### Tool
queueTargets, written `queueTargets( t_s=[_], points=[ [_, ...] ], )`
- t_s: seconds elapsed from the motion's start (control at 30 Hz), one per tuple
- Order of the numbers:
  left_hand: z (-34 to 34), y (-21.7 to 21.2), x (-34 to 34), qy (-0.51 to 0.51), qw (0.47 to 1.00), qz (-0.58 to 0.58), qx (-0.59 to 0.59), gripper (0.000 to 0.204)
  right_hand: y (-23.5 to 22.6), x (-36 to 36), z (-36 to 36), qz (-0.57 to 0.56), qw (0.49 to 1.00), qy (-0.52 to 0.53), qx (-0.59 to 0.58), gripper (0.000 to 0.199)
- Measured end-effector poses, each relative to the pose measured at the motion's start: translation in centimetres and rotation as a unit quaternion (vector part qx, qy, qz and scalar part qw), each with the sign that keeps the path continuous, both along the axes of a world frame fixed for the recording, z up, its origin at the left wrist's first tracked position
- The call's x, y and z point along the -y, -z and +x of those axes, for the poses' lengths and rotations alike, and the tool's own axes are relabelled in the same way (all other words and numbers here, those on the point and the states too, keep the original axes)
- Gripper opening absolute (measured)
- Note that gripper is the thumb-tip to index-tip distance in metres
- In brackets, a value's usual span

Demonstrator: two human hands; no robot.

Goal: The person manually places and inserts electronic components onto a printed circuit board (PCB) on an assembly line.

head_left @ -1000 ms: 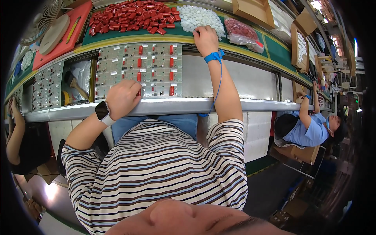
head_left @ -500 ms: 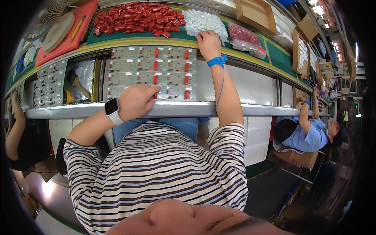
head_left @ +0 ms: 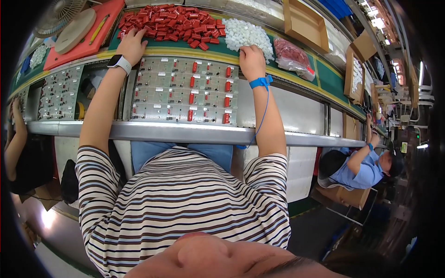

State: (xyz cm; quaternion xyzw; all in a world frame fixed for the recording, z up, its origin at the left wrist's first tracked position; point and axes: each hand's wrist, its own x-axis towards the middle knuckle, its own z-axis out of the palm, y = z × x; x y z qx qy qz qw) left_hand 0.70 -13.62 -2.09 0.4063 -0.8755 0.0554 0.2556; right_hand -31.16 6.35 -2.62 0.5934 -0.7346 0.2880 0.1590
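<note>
Bare left hand: reaching to the near edge of a heap of glossy red block-shaped parts, fingertips partly hidden, closure impossible to tell. Bare right hand: curling at a heap of small white plastic pieces, grip likewise unclear. Pale-green rectangular circuit boards: lying in rows between the forearms. Step, apparently: gathering parts, the next move seemingly calling for pinching single pieces.

Red components by the left hand; white pieces at the right hand; blue strap on its wrist. Grey-green boards nearer than both hands; green worktop, yellow-lined; cream shirt striped brown and light blue.
</note>
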Motion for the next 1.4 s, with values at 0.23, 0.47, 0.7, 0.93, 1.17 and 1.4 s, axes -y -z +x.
queueTargets(
  t_s=[0.23,0.47,0.7,0.93,1.17,1.4],
  points=[
    [1.0,0.8,1.0,0.031,0.998,0.05,-0.009,0.025,-0.3,-0.1,0.0,0.015,1.0,0.0,0.027,0.009],
    [1.2,-0.2,0.2,0.033,0.999,0.036,0.008,0.021,-0.8,-0.1,0.4,-0.034,0.997,0.036,0.065,0.008],
    [1.3,-0.9,-0.4,0.047,0.998,0.047,0.003,0.022,-5.1,0.7,6.7,0.002,0.97,-0.126,0.209,0.014],
    [0.8,-5.5,-7.4,0.173,0.934,0.256,-0.179,0.023,-5.6,1.4,13.0,0.09,0.938,-0.264,0.208,0.014],
    [0.8,-3.4,-7.8,0.203,0.881,0.384,-0.185,0.023,-4.5,1.7,13.4,0.142,0.936,-0.264,0.185,0.013],
    [0.6,-3.8,-7.8,0.211,0.878,0.371,-0.214,0.023,-3.1,3.0,13.5,0.126,0.944,-0.271,0.137,0.012]
  ],
)
